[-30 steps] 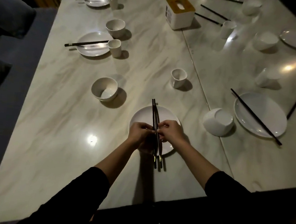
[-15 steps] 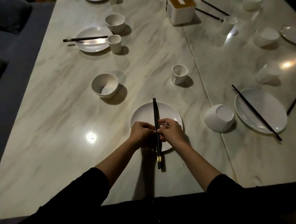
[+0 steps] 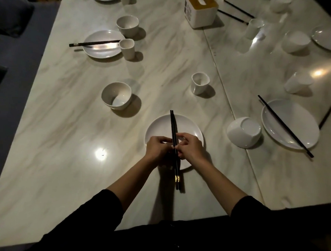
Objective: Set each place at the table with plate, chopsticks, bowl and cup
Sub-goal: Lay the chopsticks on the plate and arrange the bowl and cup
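A pair of black chopsticks (image 3: pixel 172 125) lies lengthwise over a white plate (image 3: pixel 189 126) near the table's front edge, tips pointing away, gold-marked ends sticking out toward me. My left hand (image 3: pixel 158 148) and my right hand (image 3: pixel 190 147) pinch the pair from either side over the plate's near half. A white bowl (image 3: pixel 116 95) stands upright to the plate's upper left. A white cup (image 3: pixel 199 83) sits tilted beyond the plate.
To the right, a bowl on its side (image 3: pixel 244 131), a plate with one chopstick (image 3: pixel 289 124) and a tipped cup (image 3: pixel 297 83). On the left, a set place with plate (image 3: pixel 103 44), cup (image 3: pixel 127 48), bowl (image 3: pixel 127 25). A tissue box (image 3: pixel 200 9) stands far centre.
The two chopsticks, slightly splayed a second ago, now lie tight together and aligned. Both hands stay at the same spot over the plate.
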